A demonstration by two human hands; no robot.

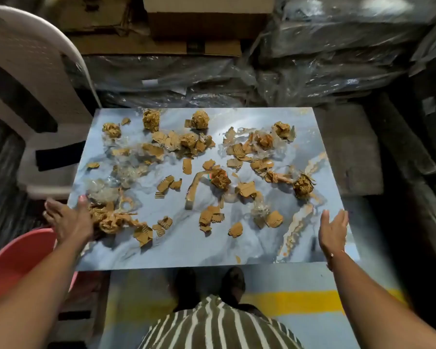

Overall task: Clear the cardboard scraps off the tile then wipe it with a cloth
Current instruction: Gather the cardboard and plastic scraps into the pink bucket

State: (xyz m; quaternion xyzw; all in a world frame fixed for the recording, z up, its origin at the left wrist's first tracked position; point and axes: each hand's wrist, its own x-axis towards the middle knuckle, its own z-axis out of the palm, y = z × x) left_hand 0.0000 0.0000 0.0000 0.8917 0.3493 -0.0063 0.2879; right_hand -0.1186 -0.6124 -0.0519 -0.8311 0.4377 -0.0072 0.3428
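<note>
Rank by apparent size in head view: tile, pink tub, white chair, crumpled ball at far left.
1. tile
2. white chair, partly out of frame
3. pink tub, mostly hidden by an arm, so 2 versus 3 is unsure
4. crumpled ball

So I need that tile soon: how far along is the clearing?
Nothing looks done: brown cardboard scraps and clear plastic bits cover the blue marbled tile. The open left hand touches the pile at its left edge; the open right hand hovers. Clearing and wiping remain; no cloth visible.
</note>
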